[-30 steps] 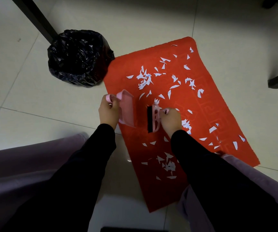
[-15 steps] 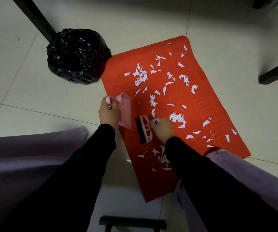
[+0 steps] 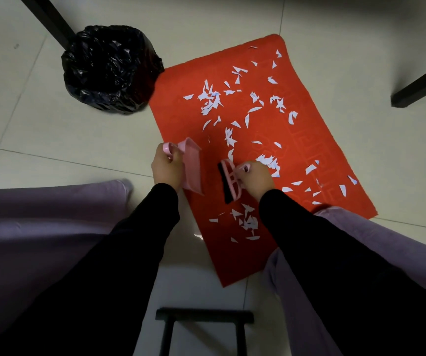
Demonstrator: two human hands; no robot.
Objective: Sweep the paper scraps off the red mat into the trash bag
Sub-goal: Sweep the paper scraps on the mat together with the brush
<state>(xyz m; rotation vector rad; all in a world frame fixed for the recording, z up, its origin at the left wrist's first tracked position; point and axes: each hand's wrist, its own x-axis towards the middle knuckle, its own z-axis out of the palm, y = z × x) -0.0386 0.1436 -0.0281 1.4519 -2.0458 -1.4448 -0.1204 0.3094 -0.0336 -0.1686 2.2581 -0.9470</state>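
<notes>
Gripping a pink dustpan (image 3: 191,167) in my left hand (image 3: 167,169), my right hand (image 3: 255,179) clasps a brush (image 3: 228,182) amid paper scraps (image 3: 210,98) on the red mat (image 3: 309,140).

I am finding open floor (image 3: 78,140) left of the red mat (image 3: 181,119), running up to the trash bag (image 3: 109,70).
A black leg (image 3: 47,19) is standing just behind the bag, a second leg (image 3: 422,83) is lying well right of the mat, and the dustpan (image 3: 192,168) and brush (image 3: 228,182) are leaving a narrow bare strip between them.

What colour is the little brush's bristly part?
Black, on a pink brush held by the right hand. It shows best in the head view.
</notes>
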